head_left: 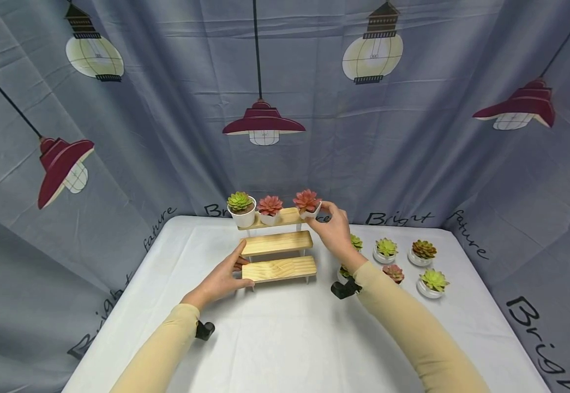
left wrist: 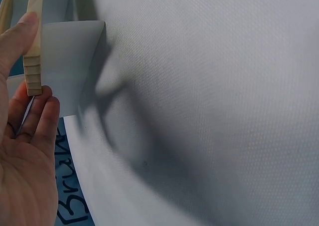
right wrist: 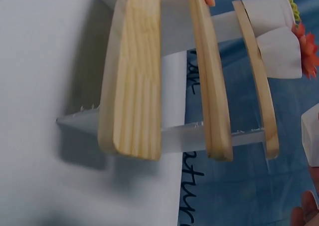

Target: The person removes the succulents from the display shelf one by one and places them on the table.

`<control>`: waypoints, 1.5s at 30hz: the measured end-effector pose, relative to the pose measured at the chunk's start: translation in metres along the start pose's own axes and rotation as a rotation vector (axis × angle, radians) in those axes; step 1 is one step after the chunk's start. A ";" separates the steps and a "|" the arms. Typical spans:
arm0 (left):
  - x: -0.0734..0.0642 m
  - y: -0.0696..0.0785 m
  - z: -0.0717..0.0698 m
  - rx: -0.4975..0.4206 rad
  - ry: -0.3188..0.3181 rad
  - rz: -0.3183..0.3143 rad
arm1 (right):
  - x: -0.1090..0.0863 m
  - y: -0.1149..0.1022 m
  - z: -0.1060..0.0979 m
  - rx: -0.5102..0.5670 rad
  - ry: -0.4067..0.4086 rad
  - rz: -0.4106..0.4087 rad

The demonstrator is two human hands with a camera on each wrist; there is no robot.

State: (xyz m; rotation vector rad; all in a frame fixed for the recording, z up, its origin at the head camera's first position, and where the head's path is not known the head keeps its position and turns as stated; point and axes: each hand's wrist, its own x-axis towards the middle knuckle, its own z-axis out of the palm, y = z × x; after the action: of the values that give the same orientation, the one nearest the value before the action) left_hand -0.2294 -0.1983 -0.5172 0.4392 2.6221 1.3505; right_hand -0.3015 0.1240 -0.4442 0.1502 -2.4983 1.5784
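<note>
Right hand (head_left: pixel 333 233) pinches white pot (right wrist: pixel 311 136) containing red succulent (head_left: pixel 307 200), just above top tier (head_left: pixel 289 216) of wooden stand (head_left: pixel 277 243); left hand (head_left: pixel 220 279) grips its lowest tier (head_left: pixel 280 268). Two planted pots (head_left: pixel 244 219) occupy the top; right sleeve (head_left: pixel 405 319) partly obscures small pots (head_left: pixel 429 290) on bench (head_left: pixel 285 338)

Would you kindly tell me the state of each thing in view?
Three-tier wooden stand: upright
Left hand: gripping the stand's left end
Lifted red succulent: held clear of the top tier
Right hand: pinching its pot
Green succulent: potted, on top tier
Other red succulent: likewise
Tabletop succulents: upright, some partly hidden
</note>
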 end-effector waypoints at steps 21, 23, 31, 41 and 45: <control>0.002 -0.001 -0.001 0.007 0.000 0.018 | -0.061 0.013 -0.045 -0.143 -0.084 0.041; 0.002 -0.001 -0.001 0.003 -0.002 0.018 | -0.069 0.017 -0.049 -0.155 -0.096 0.051; 0.001 -0.001 0.000 -0.001 -0.002 0.016 | -0.099 0.039 -0.061 -0.187 -0.141 0.051; 0.001 0.000 0.000 -0.004 -0.004 0.006 | -0.129 0.060 -0.069 -0.271 -0.131 0.006; 0.001 0.000 0.000 -0.014 -0.005 0.007 | -0.137 0.069 -0.069 -0.290 -0.143 0.045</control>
State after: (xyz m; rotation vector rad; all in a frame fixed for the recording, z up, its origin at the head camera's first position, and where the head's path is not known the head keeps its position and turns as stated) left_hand -0.2303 -0.1981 -0.5169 0.4502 2.6077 1.3671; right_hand -0.1728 0.2141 -0.5045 0.1721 -2.8258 1.2402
